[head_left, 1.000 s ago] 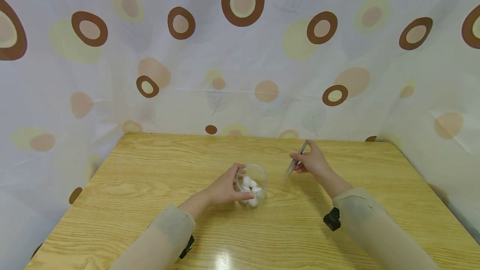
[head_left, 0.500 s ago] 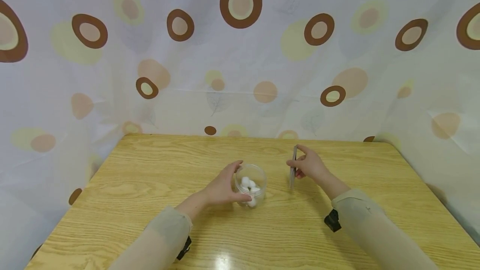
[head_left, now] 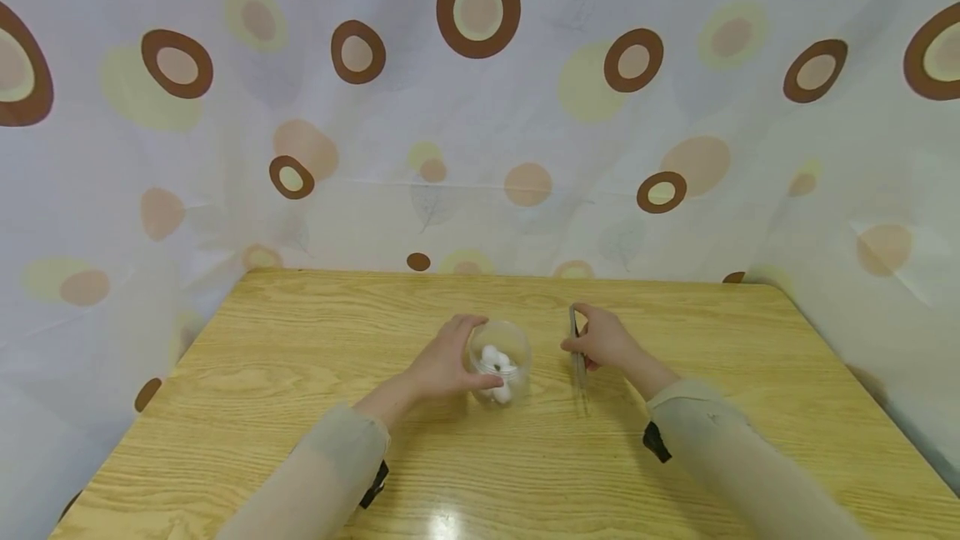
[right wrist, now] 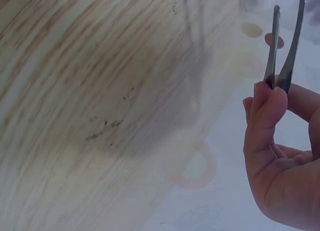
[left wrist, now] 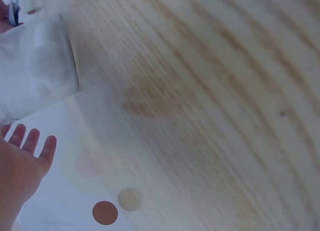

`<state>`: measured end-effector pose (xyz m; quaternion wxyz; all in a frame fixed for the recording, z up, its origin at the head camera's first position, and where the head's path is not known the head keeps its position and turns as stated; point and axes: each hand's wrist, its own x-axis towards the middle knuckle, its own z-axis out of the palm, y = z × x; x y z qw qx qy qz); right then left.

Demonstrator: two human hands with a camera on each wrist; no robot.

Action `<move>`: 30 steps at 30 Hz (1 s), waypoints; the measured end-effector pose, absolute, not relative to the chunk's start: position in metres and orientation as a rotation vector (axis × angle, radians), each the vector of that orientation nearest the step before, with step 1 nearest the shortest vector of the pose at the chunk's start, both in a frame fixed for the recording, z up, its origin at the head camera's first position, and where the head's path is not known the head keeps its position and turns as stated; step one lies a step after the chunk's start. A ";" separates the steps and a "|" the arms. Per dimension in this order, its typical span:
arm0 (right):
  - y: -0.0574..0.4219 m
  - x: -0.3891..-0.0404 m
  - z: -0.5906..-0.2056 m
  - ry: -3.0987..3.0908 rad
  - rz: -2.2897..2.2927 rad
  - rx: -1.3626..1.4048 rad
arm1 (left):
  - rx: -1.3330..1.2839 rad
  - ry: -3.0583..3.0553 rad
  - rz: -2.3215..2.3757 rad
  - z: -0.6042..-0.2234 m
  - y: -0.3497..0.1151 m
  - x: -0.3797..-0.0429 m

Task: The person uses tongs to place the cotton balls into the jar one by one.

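My left hand (head_left: 442,361) grips a clear, round jar (head_left: 521,344), thumb at the near side and fingers round the far side. Several white cotton balls (head_left: 491,356) lie inside, and the jar's mouth is uncovered. In the left wrist view the jar (left wrist: 25,91) shows at the upper left, with cotton balls blurred behind its wall. To the right of the jar, my right hand (head_left: 609,342) pinches metal tweezers (head_left: 580,369) between thumb and fingers. Their tips point down toward the near side. The tweezers' arms (right wrist: 273,38) stand apart with nothing between them in the right wrist view.
Both hands are over a light wood-grain table (head_left: 300,332). A pale curtain (head_left: 450,107) with brown and yellow circles hangs behind it and along both sides. Black wrist straps (head_left: 657,442) sit below the sleeves.
My right hand has come left and nearer, and the tweezers have swung from slanting leftward to pointing toward the near side. My left hand keeps its grip on the jar, which has shifted slightly.
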<state>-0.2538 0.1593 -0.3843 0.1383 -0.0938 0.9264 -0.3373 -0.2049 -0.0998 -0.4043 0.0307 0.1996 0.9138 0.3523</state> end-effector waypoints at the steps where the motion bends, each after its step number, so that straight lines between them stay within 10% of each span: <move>1: 0.158 -0.254 -0.385 2.683 -0.952 -0.275 | 0.604 2.808 1.091 -0.404 -0.100 -0.207; 30: 0.137 -0.258 -0.407 2.858 -0.624 -0.404 | 0.518 2.700 1.120 -0.402 -0.095 -0.225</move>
